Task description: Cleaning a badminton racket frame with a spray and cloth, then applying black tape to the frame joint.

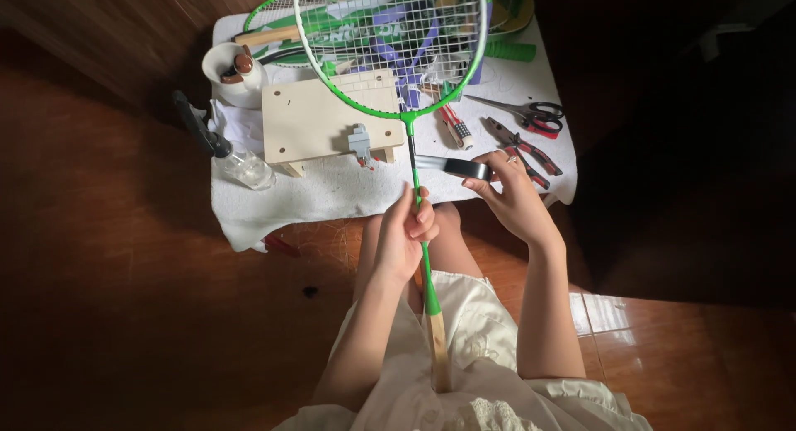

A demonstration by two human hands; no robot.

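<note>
White cloth of the person's dress (489,331) is closest, down low. Above it stands a small counter (332,194) with a white cover. A green racket (412,141) stands up from the lap, its stringed head over the counter and its bare wooden handle (438,348) on the dress. A pale wooden block (319,120) lies on the counter. The left hand (404,232) has its grip closed around the thin green shaft. The right hand (514,194) pinches a roll of black tape (466,169), and a strip runs to the shaft. Scissors (531,112) and red pliers (522,149) lie nearby.
</note>
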